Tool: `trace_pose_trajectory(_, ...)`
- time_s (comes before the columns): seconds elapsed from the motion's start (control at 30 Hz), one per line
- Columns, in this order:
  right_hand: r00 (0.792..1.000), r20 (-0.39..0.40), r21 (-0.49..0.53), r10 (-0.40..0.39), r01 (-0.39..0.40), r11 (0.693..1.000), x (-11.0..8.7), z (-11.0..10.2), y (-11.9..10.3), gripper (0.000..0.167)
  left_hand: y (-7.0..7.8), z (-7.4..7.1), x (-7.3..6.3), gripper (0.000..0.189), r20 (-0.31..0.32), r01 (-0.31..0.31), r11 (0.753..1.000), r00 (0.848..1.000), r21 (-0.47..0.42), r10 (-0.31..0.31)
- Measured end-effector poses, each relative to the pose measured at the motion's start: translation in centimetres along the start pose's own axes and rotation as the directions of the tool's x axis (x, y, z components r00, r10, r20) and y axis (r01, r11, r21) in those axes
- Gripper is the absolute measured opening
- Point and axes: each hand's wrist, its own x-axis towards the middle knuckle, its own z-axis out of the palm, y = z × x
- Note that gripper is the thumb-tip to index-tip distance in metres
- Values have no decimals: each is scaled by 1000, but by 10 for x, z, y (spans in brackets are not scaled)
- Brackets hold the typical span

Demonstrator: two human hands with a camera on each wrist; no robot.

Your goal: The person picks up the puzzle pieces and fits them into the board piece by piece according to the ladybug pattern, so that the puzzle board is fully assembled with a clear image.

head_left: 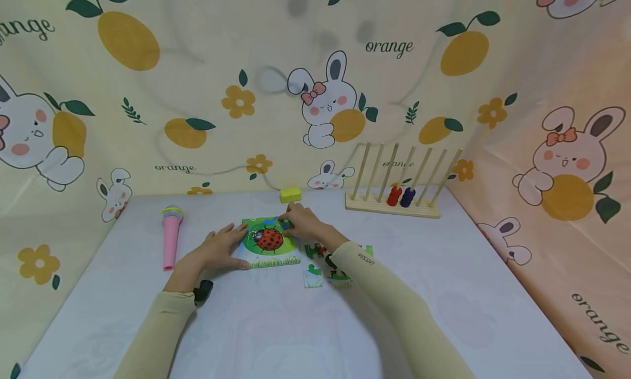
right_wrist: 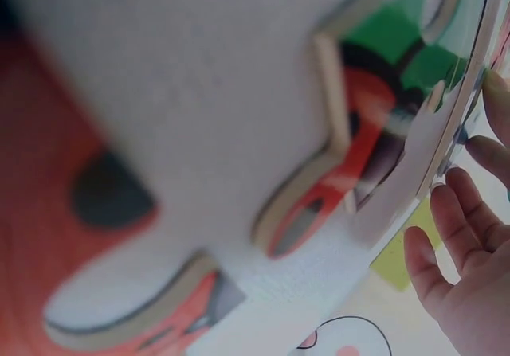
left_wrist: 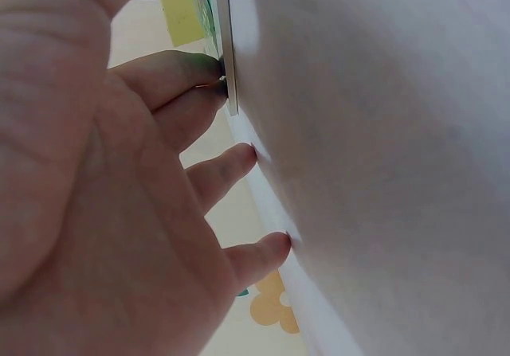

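A flat puzzle board [head_left: 270, 259] with a red spotted ladybug on green lies on the white table in the head view. My left hand [head_left: 219, 249] rests spread at its left side, fingertips against the edge and thumb by the lower corner. The left wrist view shows those fingers [left_wrist: 195, 77] touching the thin board edge, two others reaching down to the table. My right hand [head_left: 304, 223] is at the upper right corner, thumb and fingers pinching a small dark blue-green puzzle piece [head_left: 285, 224], mostly hidden by the fingertips.
Several loose puzzle pieces [head_left: 313, 276] lie right of the board, partly under my right forearm. A yellow block [head_left: 290, 195] sits behind it, a pink toy microphone [head_left: 170, 239] at left. A wooden peg rack [head_left: 391, 206] with red and dark blue beads stands at back right.
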Motion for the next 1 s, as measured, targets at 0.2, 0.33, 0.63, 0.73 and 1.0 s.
trace_pose_trajectory(0.2,1000,-5,-62,-4,3,998,-2,-1,-1,51,0,0,0,100,-1,-2,1000,1000,3,2)
trace_pose_trajectory(0.33,1000,-8,-128,-7,5,992,-4,-2,-3,49,-1,1,1,101,-2,-3,1000,1000,16,3)
trace_pose_trajectory(0.63,1000,10,-219,-2,4,976,-6,-2,-6,48,-1,1,2,102,2,-4,1000,1000,21,4)
trace_pose_trajectory(0.73,999,36,-224,-1,9,975,-6,-4,-7,49,-1,1,2,102,3,-5,1000,1000,21,4)
trace_pose_trajectory(1.0,997,79,-201,-8,24,979,-17,-9,-12,58,-3,3,3,102,4,3,1000,1000,20,-3)
